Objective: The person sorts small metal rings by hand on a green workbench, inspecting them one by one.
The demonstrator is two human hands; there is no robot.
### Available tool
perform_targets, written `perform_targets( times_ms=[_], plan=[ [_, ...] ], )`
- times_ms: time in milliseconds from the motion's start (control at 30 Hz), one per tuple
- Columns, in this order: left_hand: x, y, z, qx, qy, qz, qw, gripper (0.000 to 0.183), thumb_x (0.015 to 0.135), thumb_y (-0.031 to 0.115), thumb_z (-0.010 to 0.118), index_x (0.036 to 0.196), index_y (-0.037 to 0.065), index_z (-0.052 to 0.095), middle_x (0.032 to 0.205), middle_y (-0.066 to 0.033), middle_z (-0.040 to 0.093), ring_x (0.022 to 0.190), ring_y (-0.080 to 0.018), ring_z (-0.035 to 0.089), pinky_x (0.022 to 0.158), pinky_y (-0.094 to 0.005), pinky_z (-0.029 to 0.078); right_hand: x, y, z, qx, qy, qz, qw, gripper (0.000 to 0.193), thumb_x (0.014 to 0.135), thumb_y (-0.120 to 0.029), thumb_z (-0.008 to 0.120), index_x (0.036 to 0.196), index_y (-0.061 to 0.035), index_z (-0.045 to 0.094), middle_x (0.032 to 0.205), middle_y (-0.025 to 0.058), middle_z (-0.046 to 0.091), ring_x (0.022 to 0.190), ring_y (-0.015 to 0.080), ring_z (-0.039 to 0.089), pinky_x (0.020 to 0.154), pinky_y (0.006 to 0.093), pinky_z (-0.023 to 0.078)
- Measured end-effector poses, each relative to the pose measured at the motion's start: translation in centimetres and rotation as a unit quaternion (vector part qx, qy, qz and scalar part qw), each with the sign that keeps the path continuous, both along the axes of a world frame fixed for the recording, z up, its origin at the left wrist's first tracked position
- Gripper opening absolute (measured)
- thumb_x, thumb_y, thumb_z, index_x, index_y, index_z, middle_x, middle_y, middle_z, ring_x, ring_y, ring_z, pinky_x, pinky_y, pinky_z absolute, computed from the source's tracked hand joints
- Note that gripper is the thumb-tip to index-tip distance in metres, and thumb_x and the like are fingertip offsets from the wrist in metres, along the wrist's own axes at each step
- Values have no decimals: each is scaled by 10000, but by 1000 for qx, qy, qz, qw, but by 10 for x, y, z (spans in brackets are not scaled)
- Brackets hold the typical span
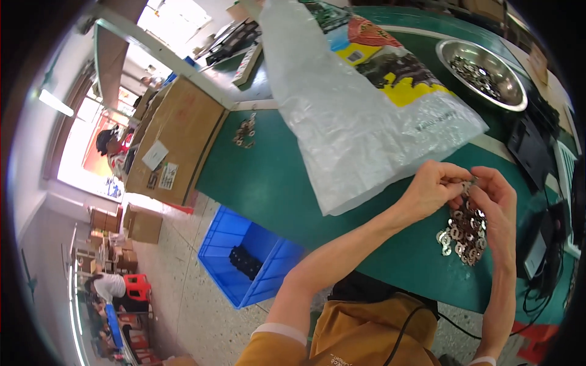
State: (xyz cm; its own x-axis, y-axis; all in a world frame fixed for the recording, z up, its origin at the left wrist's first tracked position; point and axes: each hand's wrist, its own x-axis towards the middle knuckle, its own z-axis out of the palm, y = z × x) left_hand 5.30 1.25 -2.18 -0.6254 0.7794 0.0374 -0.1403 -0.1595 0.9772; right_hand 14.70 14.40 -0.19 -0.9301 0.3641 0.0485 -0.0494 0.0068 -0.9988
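My left hand and my right hand meet over the green tabletop, fingertips pinched together. Between them is a small metal piece, mostly covered by the fingers, so its exact shape cannot be made out. Right below lies a pile of small shiny metal rings, washer-like and some with notches, spread loosely beside my right wrist. A steel bowl at the far right contains many more small metal parts. Another small cluster of metal pieces lies near the table's far left edge.
A large white plastic sack with a coloured print covers the table's middle. Below the left edge stands a blue crate with a dark item inside. A cardboard box stands at the left. Black devices and cables line the right side.
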Motion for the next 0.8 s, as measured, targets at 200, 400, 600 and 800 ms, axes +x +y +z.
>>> perform_targets(
  times_ms=[200,400,600,800],
  plan=[
    [-5,5,-6,21,-50,-4,999,144,812,-3,550,939,-40,607,781,-79,622,615,-128,598,563,-240,517,2,4,1,-92,-36,-12,995,228,807,-48,584,1028,1,553,724,-45,501,627,32,458,573,173,370],
    [-5,0,-2,24,-205,-41,978,162,817,68,594,956,-15,587,795,-69,611,619,-137,588,579,-263,517,-2,4,-6,-16,21,-26,999,181,812,-46,594,979,6,551,722,-22,531,636,32,476,574,162,378],
    [-1,5,-11,1,-192,-31,981,111,808,92,616,875,11,579,775,-61,598,595,-136,578,562,-268,513,2,2,-6,0,10,-24,1000,143,810,-46,593,939,2,553,727,-13,545,632,39,484,575,172,381],
    [-5,7,-11,13,-252,-25,967,128,774,98,643,863,29,581,757,-55,596,599,-126,566,571,-279,511,7,4,6,35,-9,-61,997,153,801,-31,585,945,16,563,755,20,584,654,66,520,592,192,412]
  ],
)
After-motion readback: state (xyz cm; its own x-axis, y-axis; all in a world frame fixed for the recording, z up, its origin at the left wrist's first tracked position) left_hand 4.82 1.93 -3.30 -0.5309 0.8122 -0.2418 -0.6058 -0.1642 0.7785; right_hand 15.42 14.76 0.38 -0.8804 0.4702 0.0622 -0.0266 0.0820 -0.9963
